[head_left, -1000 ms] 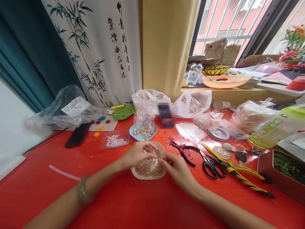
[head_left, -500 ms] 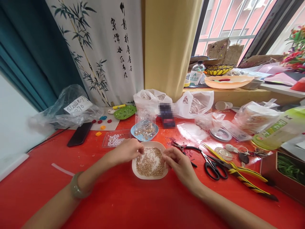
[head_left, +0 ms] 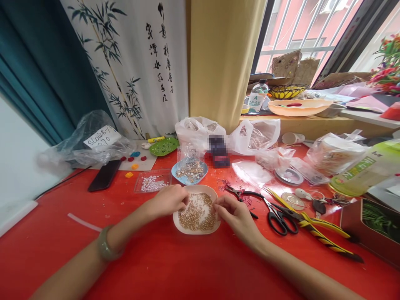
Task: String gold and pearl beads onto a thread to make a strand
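Note:
A white dish [head_left: 178, 227] of small gold beads [head_left: 195, 218] stands on the red table between my hands. My left hand [head_left: 168, 201] is over the dish's upper left rim, fingers curled together and pointing down toward the beads. At the right rim my right hand [head_left: 233, 211] pinches thumb and forefinger together. Whatever lies in either pinch is too small to make out. Just behind the dish sits a blue dish [head_left: 191, 179] with mixed gold and white beads, and a clear tray [head_left: 153, 182] of white pearl beads is behind my left wrist.
To the right lie scissors [head_left: 278, 218], yellow-handled pliers [head_left: 325, 235] and smaller pliers [head_left: 242, 196]. A phone [head_left: 104, 177] and a green dish [head_left: 163, 146] are at the back left. Plastic bags [head_left: 254, 135] line the back, with a green-labelled bottle [head_left: 359, 173] at right.
My left forearm and bracelet have shifted slightly right, and the left fingers have moved a little over the dish. My right hand has hardly moved.

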Tool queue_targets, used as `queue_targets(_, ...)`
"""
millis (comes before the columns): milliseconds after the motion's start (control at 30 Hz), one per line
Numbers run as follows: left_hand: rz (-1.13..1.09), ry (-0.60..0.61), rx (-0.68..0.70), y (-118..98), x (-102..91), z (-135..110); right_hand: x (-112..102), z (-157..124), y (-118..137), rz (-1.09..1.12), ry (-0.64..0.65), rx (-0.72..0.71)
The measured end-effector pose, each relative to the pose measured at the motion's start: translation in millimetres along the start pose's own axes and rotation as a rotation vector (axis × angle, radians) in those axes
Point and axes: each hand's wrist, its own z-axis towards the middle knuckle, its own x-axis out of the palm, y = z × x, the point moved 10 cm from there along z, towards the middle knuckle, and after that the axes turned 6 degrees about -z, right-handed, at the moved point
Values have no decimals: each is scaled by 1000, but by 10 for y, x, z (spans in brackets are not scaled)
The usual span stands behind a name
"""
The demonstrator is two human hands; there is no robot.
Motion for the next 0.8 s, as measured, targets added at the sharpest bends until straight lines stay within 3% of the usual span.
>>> queue_targets(167,-195,-113,36,-13,-56,37,-64,5,63,-110,-45,-64)
queue_targets(267,-561,-154,40,-41,-48,82,-63,2,107,-92,-32,-80)
queue_targets(367,-981,-102,11,-85,70,127,-7,-8,104,-13,37,-40)
queue_targets(467,-1240,-69,-40,-109,174,136,67,-23,63,63,104,18)
queue_targets(633,-1451,-24,-91,-154,276,120,195,-41,0,134,189,69)
queue_targets(800,-1512,20,-74,-208,297,116,230,-40,-14,189,210,88)
